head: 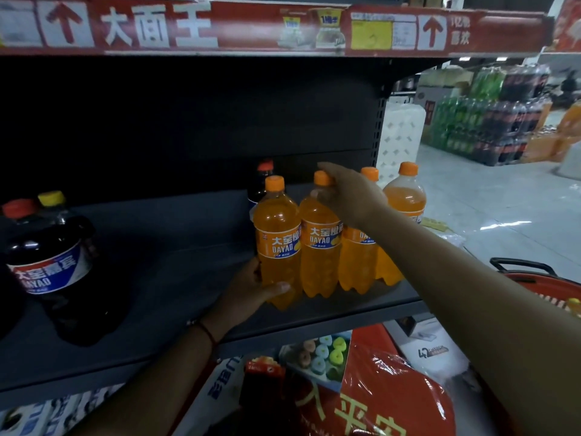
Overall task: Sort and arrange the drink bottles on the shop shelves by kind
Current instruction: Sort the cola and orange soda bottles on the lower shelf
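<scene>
Four orange Dayao soda bottles are standing upright in a tight row at the right end of the dark grey shelf point(176, 278), each with an orange cap. The left hand point(251, 294) is cupping the base of the leftmost orange bottle point(276, 243), its thumb lying across the front of the bottle low down and the other fingers passing behind it, out of sight. The right hand point(349, 196) is reaching over the row and curling its fingers around the neck of the second orange bottle point(319, 247), just under the cap. The third orange bottle point(356, 262) is partly hiding behind the right forearm, and the fourth orange bottle point(404, 199) is standing at the shelf's end. A dark cola bottle with a red cap point(262, 180) is standing behind the leftmost orange one. At the far left of the same shelf, well apart from the row, a large dark Dayao bottle with a yellow cap point(63, 262) is sitting beside a red-capped dark bottle point(17, 212). A red shopping basket point(534, 284) is showing at the right, beyond the shelf's end, and stacked packs of soft drinks point(490, 121) are standing on the floor in the background.
</scene>
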{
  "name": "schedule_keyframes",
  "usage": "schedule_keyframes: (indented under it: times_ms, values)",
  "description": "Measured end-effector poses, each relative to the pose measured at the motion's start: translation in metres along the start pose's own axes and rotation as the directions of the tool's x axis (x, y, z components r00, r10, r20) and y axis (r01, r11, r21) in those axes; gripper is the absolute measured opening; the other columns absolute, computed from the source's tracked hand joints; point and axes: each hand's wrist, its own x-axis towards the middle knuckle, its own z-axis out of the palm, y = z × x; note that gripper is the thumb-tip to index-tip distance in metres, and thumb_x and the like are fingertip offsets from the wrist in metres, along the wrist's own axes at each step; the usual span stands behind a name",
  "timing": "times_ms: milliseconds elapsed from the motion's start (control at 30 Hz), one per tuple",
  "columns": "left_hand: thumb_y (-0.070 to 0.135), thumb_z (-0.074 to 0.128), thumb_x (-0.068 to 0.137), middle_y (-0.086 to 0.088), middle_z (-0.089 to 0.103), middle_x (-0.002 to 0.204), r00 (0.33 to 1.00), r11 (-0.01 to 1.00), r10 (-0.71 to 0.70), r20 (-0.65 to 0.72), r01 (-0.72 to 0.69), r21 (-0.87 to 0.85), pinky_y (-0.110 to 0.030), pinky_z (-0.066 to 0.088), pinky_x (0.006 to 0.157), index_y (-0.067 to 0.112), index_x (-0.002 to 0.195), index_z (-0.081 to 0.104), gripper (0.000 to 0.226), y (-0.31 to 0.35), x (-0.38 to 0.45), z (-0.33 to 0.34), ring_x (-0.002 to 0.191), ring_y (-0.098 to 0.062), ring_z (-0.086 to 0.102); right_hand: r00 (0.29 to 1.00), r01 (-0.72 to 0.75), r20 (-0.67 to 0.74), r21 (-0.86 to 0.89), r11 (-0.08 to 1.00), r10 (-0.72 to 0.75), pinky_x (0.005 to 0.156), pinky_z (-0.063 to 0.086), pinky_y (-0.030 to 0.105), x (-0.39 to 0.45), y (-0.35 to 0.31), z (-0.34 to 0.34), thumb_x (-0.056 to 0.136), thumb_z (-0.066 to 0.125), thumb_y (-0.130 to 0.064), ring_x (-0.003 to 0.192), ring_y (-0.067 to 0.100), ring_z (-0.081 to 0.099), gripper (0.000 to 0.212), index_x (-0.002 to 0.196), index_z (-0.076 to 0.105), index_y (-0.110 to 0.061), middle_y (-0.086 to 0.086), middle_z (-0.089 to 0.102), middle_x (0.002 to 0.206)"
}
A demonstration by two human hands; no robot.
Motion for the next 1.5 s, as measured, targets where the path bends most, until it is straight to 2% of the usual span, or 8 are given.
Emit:
schedule_keyframes:
  times_ms: [167,267,367,533,733,933,1233,1500]
  values:
    - [0.026,0.078,0.084,0.018,0.066,0.121,0.998,0.993,0.061,-0.005,-0.06,0.097,-0.014,0.053,0.08,0.038,0.138,0.047,0.064,0.015,-0.016,-0.003,0.108,-0.001,0.065,1.0,-0.017,0.015,0.045,0.999,0.016,0.078,0.045,0.029,-0.003,-0.002,0.003,0.098,0.052,-0.037,0.11,0.021,0.06,0.062,0.152,0.024,-0.028,0.007,0.058,0.133]
    - [0.03,0.074,0.085,0.023,0.055,0.125,0.951,0.989,0.134,-0.28,-0.108,0.105,-0.013,0.051,0.079,0.044,0.139,0.04,0.065,0.037,-0.058,-0.027,0.107,0.007,0.058,0.978,0.029,-0.21,0.061,0.998,-0.016,0.091,0.043,0.029,-0.022,-0.013,0.011,0.097,0.053,-0.032,0.115,0.016,0.054,0.053,0.147,0.036,-0.026,0.001,0.053,0.136]
    - [0.026,0.07,0.088,0.013,0.059,0.128,0.687,0.923,0.361,-0.631,-0.164,0.349,-0.022,0.049,0.094,0.034,0.138,0.051,0.054,0.038,-0.118,-0.079,0.116,-0.001,0.057,0.875,0.267,-0.444,0.109,0.958,-0.194,0.099,0.043,0.03,-0.05,-0.052,0.029,0.096,0.056,-0.026,0.118,0.013,0.051,0.035,0.131,0.055,-0.021,-0.003,0.053,0.129]
    - [0.013,0.075,0.084,-0.012,0.052,0.133,0.381,0.877,0.436,-0.816,0.023,0.479,-0.033,0.044,0.101,0.01,0.139,0.047,0.061,0.009,-0.148,-0.168,0.119,-0.02,0.053,0.976,0.216,-0.134,0.439,0.872,-0.174,0.102,0.034,0.017,-0.039,-0.142,0.068,0.089,0.067,-0.027,0.125,0.005,0.041,0.057,0.141,0.043,-0.023,-0.007,0.041,0.138]
    - [0.026,0.083,0.075,0.007,0.045,0.147,0.62,0.982,0.168,-0.766,-0.041,0.183,-0.029,0.042,0.106,0.026,0.152,0.027,0.095,-0.029,-0.124,-0.205,0.13,-0.008,0.049,0.959,-0.253,0.124,-0.043,0.967,0.256,0.108,0.034,0.045,0.073,-0.155,0.077,0.089,0.054,-0.034,0.13,0.041,0.034,0.064,0.141,0.034,-0.003,0.023,0.029,0.147]
    - [0.03,0.084,0.075,-0.001,0.051,0.143,0.619,0.991,0.079,-0.781,0.036,0.13,-0.031,0.041,0.098,0.023,0.146,0.034,0.087,-0.044,-0.124,-0.212,0.122,-0.012,0.051,0.888,-0.263,0.239,-0.436,0.861,0.393,0.109,0.031,0.044,0.121,-0.143,0.083,0.099,0.042,-0.035,0.137,0.036,0.032,0.057,0.149,0.03,-0.01,0.016,0.027,0.154]
    - [0.029,0.084,0.074,0.006,0.052,0.137,0.687,0.989,0.099,-0.72,0.011,0.146,-0.027,0.04,0.096,0.023,0.146,0.035,0.088,-0.034,-0.123,-0.196,0.117,-0.007,0.049,0.985,0.01,0.167,-0.304,0.953,0.043,0.07,0.043,0.03,0.084,-0.171,0.087,0.089,0.063,-0.021,0.094,0.031,0.063,0.019,0.094,0.067,-0.004,0.019,0.067,0.107]
    - [0.037,0.083,0.073,0.027,0.05,0.125,0.773,0.993,0.117,-0.624,-0.076,0.091,-0.003,0.039,0.083,0.033,0.147,0.033,0.089,-0.035,-0.117,-0.17,0.109,0.009,0.053,0.986,0.111,0.126,0.002,0.994,-0.11,0.059,0.043,0.024,0.017,-0.176,0.067,0.088,0.065,-0.042,0.07,0.008,0.057,0.033,0.098,0.073,-0.011,0.006,0.069,0.09]
